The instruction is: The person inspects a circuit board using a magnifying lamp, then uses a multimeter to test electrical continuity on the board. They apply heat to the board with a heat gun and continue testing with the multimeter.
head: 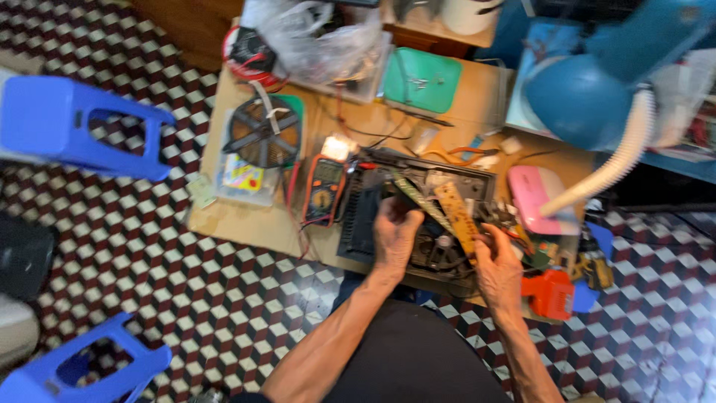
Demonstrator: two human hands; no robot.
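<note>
Head view
Left hand: the left hand (394,233) was curled with fingers bent, gripping the near end of a narrow greenish circuit strip (418,198) that slanted up and away over the appliance.
Right hand: the right hand (497,263) was partly closed, thumb and fingers pinching the lower end of a tan perforated circuit board (456,215); how tight the pinch was could not be told through the blur.
Thing in hand: both boards lay tilted across the open black appliance casing (363,216), which sat at the near edge of the worktop, just in front of the person's body.
Beside the left hand: an orange-edged multimeter (324,191) lay just left of the casing, its leads trailing toward the worktop's near edge.
Beside the right hand: a small red boxy tool (550,292) sat at the near right corner, and a pink flat case (531,195) lay farther back.
Edges and room: the low brown wooden worktop (224,216) was crowded; bare wood showed mainly at its left near corner.
Farther back: a round black fan grille (263,133), a green plastic lid (422,79) and a crumpled clear plastic bag (321,37) lay toward the far side.
Overhead: a blue desk lamp (589,89) on a white flexible neck hung over the right side.
Floor: a red, white and black checker-patterned tiled floor (186,298) surrounded the worktop, with two blue plastic stools (67,123) on the left.
</note>
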